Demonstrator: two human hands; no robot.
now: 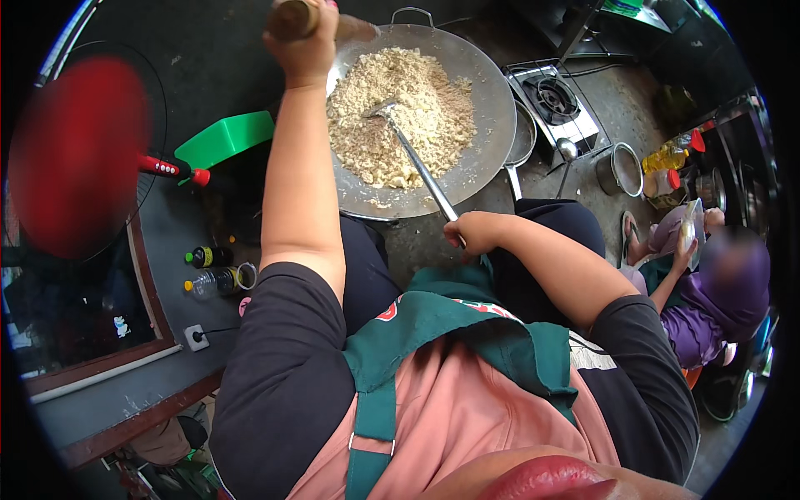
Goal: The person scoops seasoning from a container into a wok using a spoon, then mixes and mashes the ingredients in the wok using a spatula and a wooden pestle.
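Observation:
A wide metal wok (487,125) stands before me, filled with crumbly, pale yellow-beige food (400,81); a browner patch shows on its right side. My right hand (478,232) grips the handle of a long metal spatula (425,169), whose blade is partly buried in the middle of the food. Up at the wok's far left, my left hand (309,53) is closed around a thick wooden handle (292,20). The tool's other end is blurred near the rim, so its kind is unclear.
Right of the wok are a strainer (522,134), a gas stove (553,103), a ladle (567,150), a metal pot (619,170) and an oil bottle (665,159). Another person (700,312) sits at the right holding a clear container. Left are a red fan (81,156), a green scoop-like container (225,139) and bottles (209,282).

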